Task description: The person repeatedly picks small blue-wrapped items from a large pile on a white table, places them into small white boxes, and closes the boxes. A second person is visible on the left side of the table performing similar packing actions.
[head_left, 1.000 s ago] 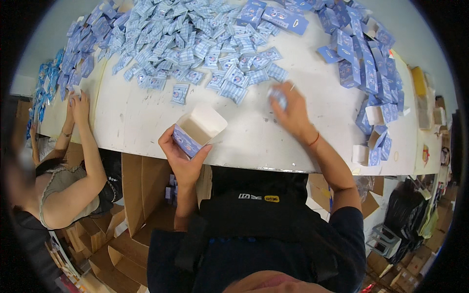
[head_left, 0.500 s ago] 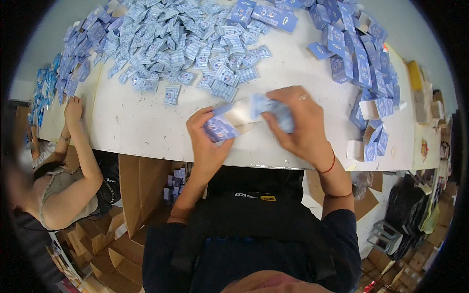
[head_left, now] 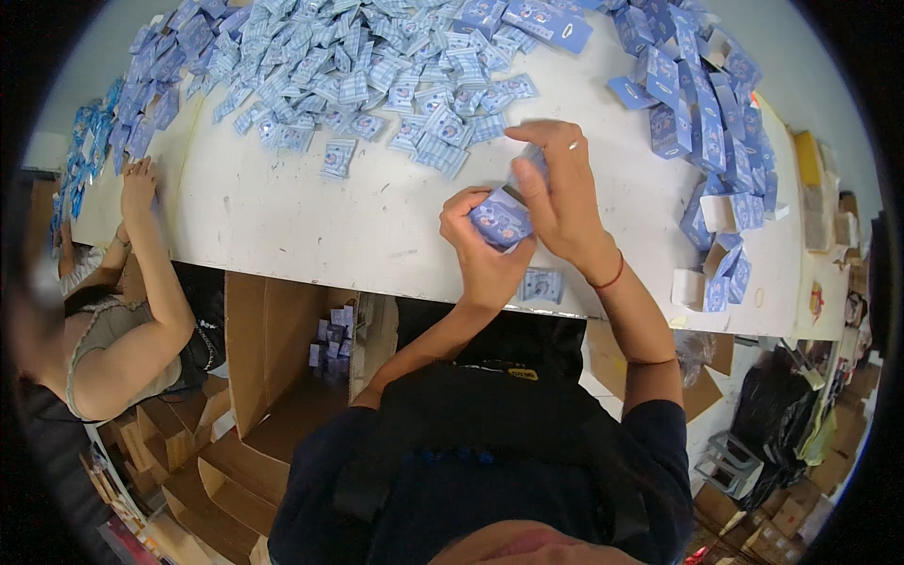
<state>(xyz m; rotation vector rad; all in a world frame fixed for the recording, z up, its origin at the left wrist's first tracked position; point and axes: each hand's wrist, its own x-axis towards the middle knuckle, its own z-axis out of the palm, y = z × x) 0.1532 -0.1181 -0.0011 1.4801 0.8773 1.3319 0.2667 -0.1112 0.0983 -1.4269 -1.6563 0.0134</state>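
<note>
My left hand grips a small blue printed carton, its fingers wrapped round the near end. At the carton's far end is my right hand, with thumb and fingers closed on what looks like its light-blue end flap; the palm partly hides this spot. One blue checked sachet lies by the table's near edge, just below my hands. Farther off spreads a large heap of like sachets, with a single sachet lying apart at its near side.
Blue cartons, several with flaps open, pile up along the right of the white table. More cartons stand at the far left. A co-worker's arm rests at the left edge. Below stands an open cardboard box with small cartons inside.
Both hands have come together, the left moving right with the carton. The carton's white open end no longer shows. A sachet now lies by the near edge, where my right hand earlier held a blue blurred piece above.
</note>
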